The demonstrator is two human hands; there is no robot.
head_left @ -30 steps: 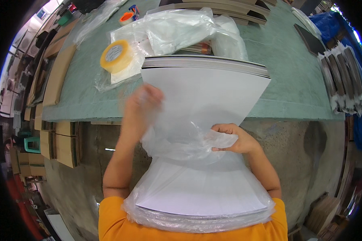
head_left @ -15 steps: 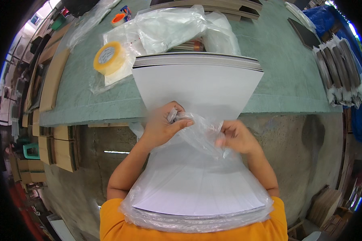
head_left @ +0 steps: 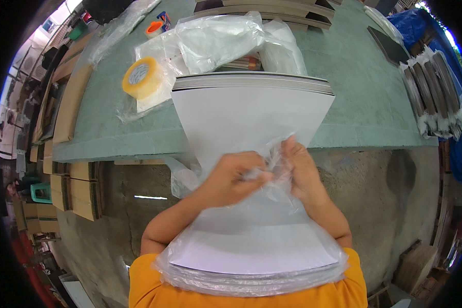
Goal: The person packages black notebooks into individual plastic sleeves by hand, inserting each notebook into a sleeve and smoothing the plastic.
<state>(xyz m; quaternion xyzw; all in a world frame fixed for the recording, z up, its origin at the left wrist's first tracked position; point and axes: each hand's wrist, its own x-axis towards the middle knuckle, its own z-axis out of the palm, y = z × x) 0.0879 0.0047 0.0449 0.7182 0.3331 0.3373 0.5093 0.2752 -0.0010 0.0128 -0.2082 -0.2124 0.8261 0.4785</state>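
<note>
A thick stack of white-faced sheets (head_left: pixel 251 110) spans from the table edge to my body. Its near part sits inside a clear plastic bag (head_left: pixel 251 280), while the far end with its dark-edged layers is bare. My left hand (head_left: pixel 236 174) is closed round bunched plastic over the middle of the stack, slightly blurred. Just to its right, my right hand (head_left: pixel 300 164) pinches another fold of the same bag, fingertips pointing up. The two hands are close together, with crumpled film between them.
On the green table (head_left: pixel 354 102) lie a roll of clear tape (head_left: pixel 140 78), folded plastic bags (head_left: pixel 220 41) and an orange tape roll (head_left: pixel 154 29). Wrapped dark panels (head_left: pixel 434 92) stand at the right. Boxes (head_left: pixel 77 190) are stacked under the table's left side.
My left hand has moved right and nearer to me, drawing the gathered plastic along. My right hand has risen slightly and now grips the film beside it.
</note>
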